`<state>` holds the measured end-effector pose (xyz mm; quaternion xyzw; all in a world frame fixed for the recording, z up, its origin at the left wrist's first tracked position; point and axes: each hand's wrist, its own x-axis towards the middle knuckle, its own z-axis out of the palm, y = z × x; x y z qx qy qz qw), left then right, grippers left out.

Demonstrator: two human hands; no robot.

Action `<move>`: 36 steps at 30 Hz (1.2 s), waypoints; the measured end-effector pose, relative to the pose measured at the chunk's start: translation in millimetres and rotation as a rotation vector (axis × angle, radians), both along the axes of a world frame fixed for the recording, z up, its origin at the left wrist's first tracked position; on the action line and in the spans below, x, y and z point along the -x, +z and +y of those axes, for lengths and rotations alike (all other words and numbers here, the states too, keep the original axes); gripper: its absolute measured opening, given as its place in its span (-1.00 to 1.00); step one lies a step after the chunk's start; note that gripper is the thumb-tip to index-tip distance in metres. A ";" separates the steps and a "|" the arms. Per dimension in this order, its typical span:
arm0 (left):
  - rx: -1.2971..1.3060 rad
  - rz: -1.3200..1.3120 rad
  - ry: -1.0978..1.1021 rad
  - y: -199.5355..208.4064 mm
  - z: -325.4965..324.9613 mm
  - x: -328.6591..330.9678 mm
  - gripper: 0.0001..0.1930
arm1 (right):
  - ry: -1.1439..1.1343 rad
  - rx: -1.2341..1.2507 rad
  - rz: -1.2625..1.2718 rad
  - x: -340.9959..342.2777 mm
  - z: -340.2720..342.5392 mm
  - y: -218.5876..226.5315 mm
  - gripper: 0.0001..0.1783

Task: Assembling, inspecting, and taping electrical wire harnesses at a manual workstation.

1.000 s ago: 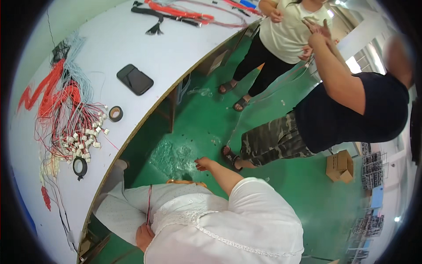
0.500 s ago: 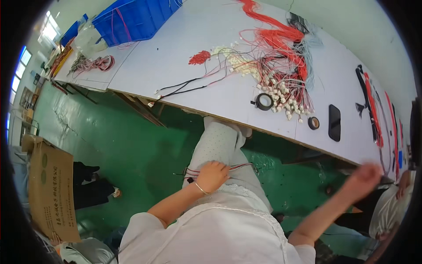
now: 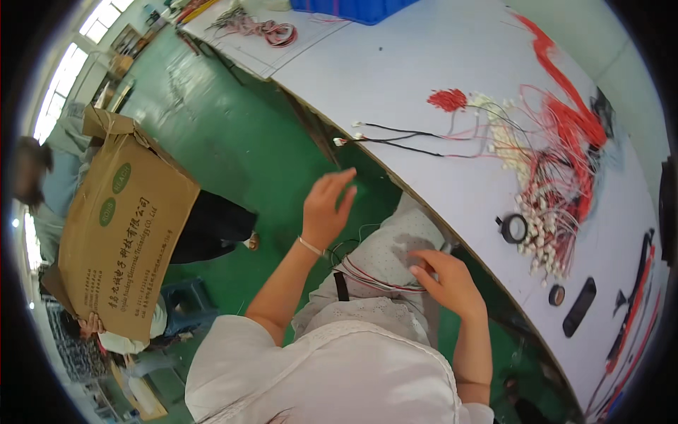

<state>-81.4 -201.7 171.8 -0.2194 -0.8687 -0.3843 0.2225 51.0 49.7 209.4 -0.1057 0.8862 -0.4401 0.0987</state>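
A bundle of thin red, black and white wires (image 3: 378, 283) lies across my lap, with a black strap or tape (image 3: 341, 287) beside it. My left hand (image 3: 328, 210) is raised over the floor, to the left of my knee. Its fingers are stretched and the thumb stands apart, with nothing in it. Over my right thigh, my right hand (image 3: 452, 283) hovers at the right end of the wires, thumb and fingers apart. Whether its thumb touches them cannot be told. Black-sleeved cables (image 3: 406, 134) with white connectors reach past the table's near edge.
On the white table (image 3: 395, 78) lie red pieces (image 3: 447, 99), a heap of white-connector wires (image 3: 547, 219), black tape rolls (image 3: 513, 228) and a phone (image 3: 580, 307). A blue bin (image 3: 367, 8) stands farther back. At left, a person carries a large cardboard box (image 3: 127, 226).
The view has turned left, bringing the cardboard box nearer the middle. My left hand has lifted off the wires on my lap. My right hand has come in from the far right to my lap.
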 end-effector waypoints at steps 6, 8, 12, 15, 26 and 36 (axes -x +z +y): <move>0.165 0.198 0.219 25.5 -2.8 70.8 -0.72 | -0.311 0.189 -0.245 -40.4 14.1 -31.9 -0.70; 0.143 0.120 0.168 25.8 -2.7 77.5 -0.74 | -0.404 0.284 -0.299 -51.4 17.0 -35.7 -0.71; 0.251 0.147 0.106 18.1 1.7 94.2 -0.80 | -0.417 0.250 -0.342 -44.7 21.5 -25.1 -0.71; 0.161 0.127 0.107 29.3 11.5 96.0 -0.82 | -0.355 0.251 -0.287 -20.5 18.5 -10.2 -0.71; -0.114 0.106 -0.124 129.4 35.4 55.6 -0.86 | -0.334 0.936 -0.053 76.1 -9.2 15.9 -0.63; -0.520 -0.137 -0.747 113.5 -23.8 27.9 -0.80 | -0.776 2.092 -0.089 118.5 96.1 39.4 -0.76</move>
